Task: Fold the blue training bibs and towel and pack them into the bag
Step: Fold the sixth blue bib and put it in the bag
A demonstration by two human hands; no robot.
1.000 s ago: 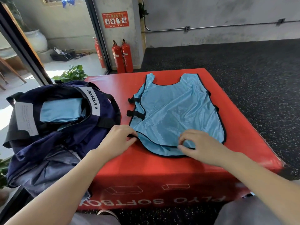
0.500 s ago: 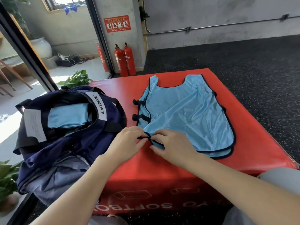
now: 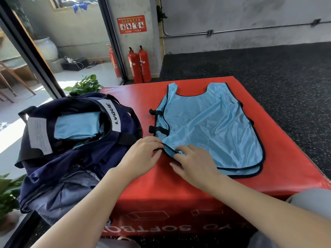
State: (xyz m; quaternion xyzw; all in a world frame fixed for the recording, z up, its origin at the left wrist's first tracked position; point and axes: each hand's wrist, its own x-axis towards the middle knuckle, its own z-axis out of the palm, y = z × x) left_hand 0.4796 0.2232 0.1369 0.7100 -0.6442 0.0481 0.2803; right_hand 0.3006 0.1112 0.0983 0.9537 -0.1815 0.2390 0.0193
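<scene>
Light blue bib (image 3: 211, 129) spread flat on red box, folded bib (image 3: 77, 126) inside open navy bag (image 3: 75, 158)

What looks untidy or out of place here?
Only the blue bib on the red box: its lower layers are misaligned, one hem peeking past the other. Both hands are at its near left corner.

The bib (image 3: 211, 129) was a thin, light blue mesh cloth with a faint sheen, edged in dark matt binding. It lay on a red soft box (image 3: 293, 158) covered in smooth, slightly glossy vinyl. The bag (image 3: 75, 158) beside it was dark navy woven fabric, matt and crumpled, with a white cloth label. The floor (image 3: 268, 68) looked like rough, speckled black rubber. The fire extinguishers (image 3: 139, 65) were glossy red painted metal.
</scene>
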